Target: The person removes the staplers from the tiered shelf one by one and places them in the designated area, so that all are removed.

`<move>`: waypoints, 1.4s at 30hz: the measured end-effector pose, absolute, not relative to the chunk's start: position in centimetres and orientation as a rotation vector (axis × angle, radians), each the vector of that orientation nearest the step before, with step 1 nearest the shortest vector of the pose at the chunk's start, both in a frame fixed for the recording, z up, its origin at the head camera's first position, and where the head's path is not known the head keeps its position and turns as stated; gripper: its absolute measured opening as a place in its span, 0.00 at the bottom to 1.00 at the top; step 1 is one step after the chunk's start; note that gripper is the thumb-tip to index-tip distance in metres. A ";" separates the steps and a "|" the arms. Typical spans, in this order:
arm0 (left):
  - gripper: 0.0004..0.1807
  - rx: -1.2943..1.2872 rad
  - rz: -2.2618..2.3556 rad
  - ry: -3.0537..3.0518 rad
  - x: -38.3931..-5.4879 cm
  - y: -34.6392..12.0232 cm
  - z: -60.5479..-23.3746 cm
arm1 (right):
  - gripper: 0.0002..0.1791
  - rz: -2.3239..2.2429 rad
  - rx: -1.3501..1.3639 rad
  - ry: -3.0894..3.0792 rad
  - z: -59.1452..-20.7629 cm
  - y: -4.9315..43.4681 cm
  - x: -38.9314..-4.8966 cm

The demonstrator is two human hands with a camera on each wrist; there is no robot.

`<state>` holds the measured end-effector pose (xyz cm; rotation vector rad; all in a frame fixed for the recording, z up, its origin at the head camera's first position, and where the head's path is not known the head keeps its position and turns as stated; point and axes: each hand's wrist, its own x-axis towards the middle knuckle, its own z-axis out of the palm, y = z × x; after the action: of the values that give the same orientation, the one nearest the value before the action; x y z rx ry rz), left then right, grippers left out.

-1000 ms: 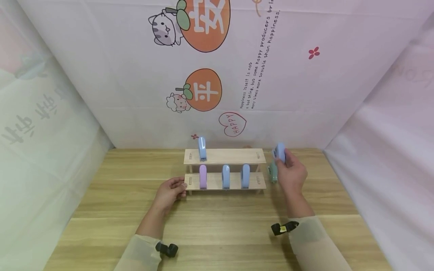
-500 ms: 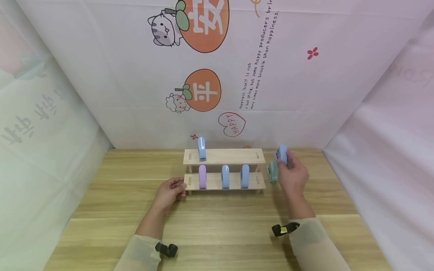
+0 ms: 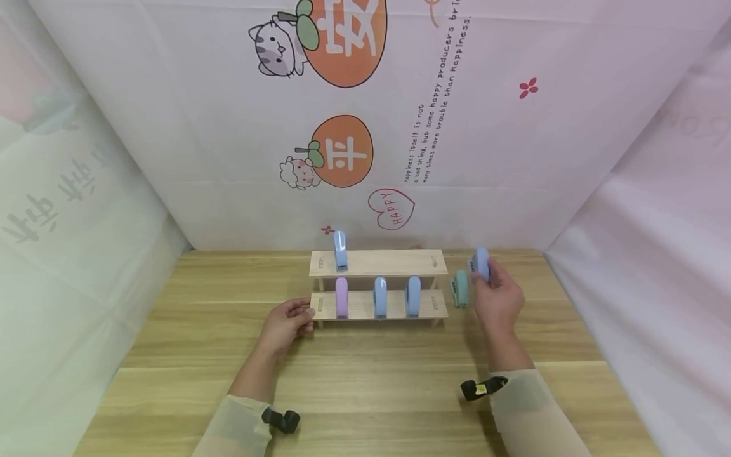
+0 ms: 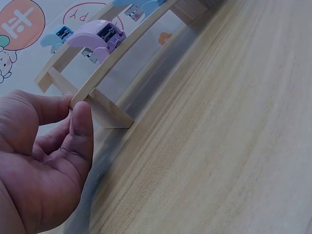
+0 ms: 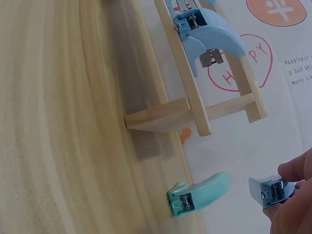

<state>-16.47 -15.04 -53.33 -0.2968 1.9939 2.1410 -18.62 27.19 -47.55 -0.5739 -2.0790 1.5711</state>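
Note:
My right hand (image 3: 499, 298) holds a light blue stapler (image 3: 480, 263) to the right of the two-step wooden rack (image 3: 394, 263). Just left of those fingers, a green stapler (image 3: 460, 289) stands on the table. In the right wrist view the held blue stapler (image 5: 273, 190) shows its metal end between thumb and fingers. My left hand (image 3: 285, 325) pinches the left end of the rack's lower shelf (image 4: 100, 78). That shelf bears a purple stapler (image 3: 341, 297) and two blue staplers, one in the middle (image 3: 380, 298) and one farther right (image 3: 413, 297).
Another blue stapler (image 3: 340, 251) stands near the left end of the upper shelf. The wooden table (image 3: 365, 393) meets a printed white cloth wall (image 3: 485, 190) right behind the rack. Cloth also hangs along the left and right sides.
My right hand has drifted a little to the right and nearer with the blue stapler, so more of the green one shows. My left hand has stayed on the shelf end.

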 end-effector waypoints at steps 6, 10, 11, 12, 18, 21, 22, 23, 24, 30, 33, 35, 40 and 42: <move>0.23 -0.302 2.132 1.987 -16.6 -15.1 -53.2 | 0.26 1.560 -0.591 -2.086 -48.0 27.5 -18.6; 0.23 -0.305 2.115 1.980 -16.6 -15.2 -53.2 | 0.26 1.532 -0.601 -2.123 -48.4 27.8 -18.5; 0.23 -0.303 2.111 1.981 -16.6 -15.3 -53.2 | 0.26 1.525 -0.602 -2.133 -48.5 27.9 -18.5; 0.23 -0.306 2.109 1.977 -16.6 -15.3 -53.2 | 0.26 1.525 -0.602 -2.141 -48.6 27.9 -18.4; 0.22 -0.312 2.104 1.977 -16.4 -15.2 -53.1 | 0.26 1.512 -0.617 -2.148 -49.0 28.2 -18.4; 0.23 -0.308 2.100 1.986 -16.3 -15.1 -53.1 | 0.26 1.513 -0.624 -2.141 -49.1 28.2 -18.4; 0.23 -0.307 2.098 1.989 -16.3 -15.1 -53.0 | 0.26 1.513 -0.626 -2.141 -49.2 28.3 -18.4; 0.23 -0.306 2.098 1.991 -16.3 -15.1 -53.0 | 0.26 1.518 -0.628 -2.137 -49.3 28.3 -18.5; 0.23 -0.306 2.097 1.990 -16.3 -15.1 -53.0 | 0.26 1.523 -0.629 -2.135 -49.4 28.3 -18.5; 0.24 -0.301 2.096 1.990 -16.3 -15.1 -52.7 | 0.26 1.511 -0.645 -2.152 -49.8 28.6 -18.6; 0.24 -0.303 2.095 1.989 -16.3 -15.1 -52.8 | 0.26 1.517 -0.652 -2.153 -50.0 28.7 -18.6; 0.23 -0.307 2.095 1.989 -16.4 -15.1 -52.8 | 0.26 1.526 -0.659 -2.149 -50.1 28.7 -18.6; 0.23 -0.313 2.102 1.984 -16.4 -15.0 -53.0 | 0.27 1.569 -0.688 -2.143 -50.2 28.7 -18.7; 0.23 -0.309 2.102 1.986 -16.5 -15.0 -53.0 | 0.27 1.589 -0.695 -2.144 -50.3 28.8 -18.7</move>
<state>-16.46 -15.03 -53.03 -0.3090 1.9857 2.1024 -18.68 28.78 -50.25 -0.6954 -2.1442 1.5893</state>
